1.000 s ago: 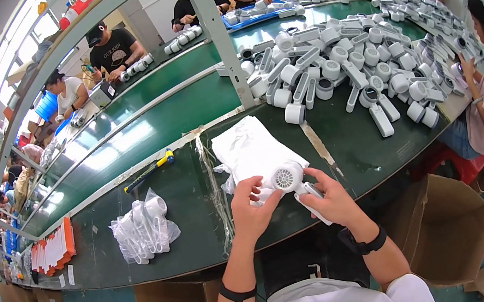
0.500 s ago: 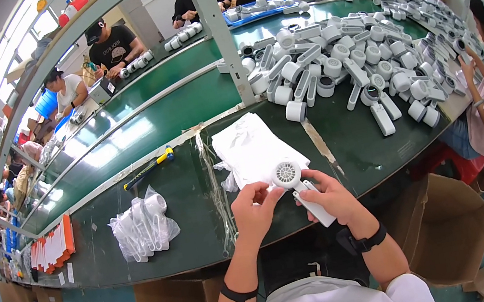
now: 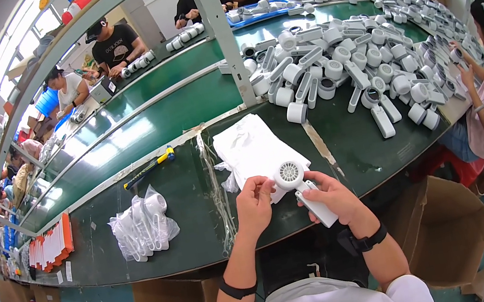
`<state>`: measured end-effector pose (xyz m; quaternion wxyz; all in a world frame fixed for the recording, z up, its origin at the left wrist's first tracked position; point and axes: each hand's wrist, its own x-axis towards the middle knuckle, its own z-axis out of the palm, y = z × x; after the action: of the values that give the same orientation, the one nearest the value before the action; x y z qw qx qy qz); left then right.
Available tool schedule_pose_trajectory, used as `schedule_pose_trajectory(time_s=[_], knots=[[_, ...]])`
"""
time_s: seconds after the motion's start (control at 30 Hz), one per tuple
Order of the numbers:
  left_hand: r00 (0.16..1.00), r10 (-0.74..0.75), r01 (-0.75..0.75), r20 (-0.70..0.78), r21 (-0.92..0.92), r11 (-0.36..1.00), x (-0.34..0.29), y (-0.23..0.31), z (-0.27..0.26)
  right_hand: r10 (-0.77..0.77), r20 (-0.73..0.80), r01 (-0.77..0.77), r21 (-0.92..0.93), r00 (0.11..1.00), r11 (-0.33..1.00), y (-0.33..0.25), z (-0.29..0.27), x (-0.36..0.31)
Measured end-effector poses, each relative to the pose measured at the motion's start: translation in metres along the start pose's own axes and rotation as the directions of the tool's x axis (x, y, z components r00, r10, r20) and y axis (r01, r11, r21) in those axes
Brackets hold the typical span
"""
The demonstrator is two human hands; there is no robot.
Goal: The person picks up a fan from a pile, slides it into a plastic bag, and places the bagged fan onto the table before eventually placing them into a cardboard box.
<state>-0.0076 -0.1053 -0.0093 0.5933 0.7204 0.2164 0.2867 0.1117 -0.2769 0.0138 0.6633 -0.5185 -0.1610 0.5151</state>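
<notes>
A white handheld fan [image 3: 288,175] with a round slotted grille is in my right hand [image 3: 332,198], whose fingers wrap round its handle below the head. My left hand [image 3: 255,204] is beside the left of the fan head, thumb and fingertips pinched together. Whatever lies in that pinch is too small to make out. Just beyond both hands, a stack of white plastic bags [image 3: 251,143] lies on the dark green table [image 3: 196,222]. Several bagged white fans [image 3: 142,226] rest in a row to the left.
A large heap of white fans [image 3: 342,60] covers the far right of the table. A yellow-and-black tool [image 3: 150,167] and orange-and-white boxes [image 3: 51,244] are at left. An upright metal post [image 3: 228,57] stands beyond the bags. Cardboard boxes [image 3: 444,232] flank me; co-workers sit around.
My left fingertips have drawn slightly back from the fan head and tightened. The fan in my right hand has shifted a little. At right, a co-worker's hand has reached toward the heap.
</notes>
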Motion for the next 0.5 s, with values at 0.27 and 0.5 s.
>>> schedule_pose_trajectory(time_s=[0.27,0.5], knots=[[0.999,0.046,-0.046,0.019,0.010,0.999,-0.015,0.000,0.004,-0.099,-0.125,0.081,-0.140,0.987,0.987,0.007,0.016,0.000],[0.929,0.370,-0.356,0.005,0.282,0.891,-0.019,0.018,0.014,-0.344,-0.155,0.134,-0.718,0.926,0.683,0.018,0.015,0.000]])
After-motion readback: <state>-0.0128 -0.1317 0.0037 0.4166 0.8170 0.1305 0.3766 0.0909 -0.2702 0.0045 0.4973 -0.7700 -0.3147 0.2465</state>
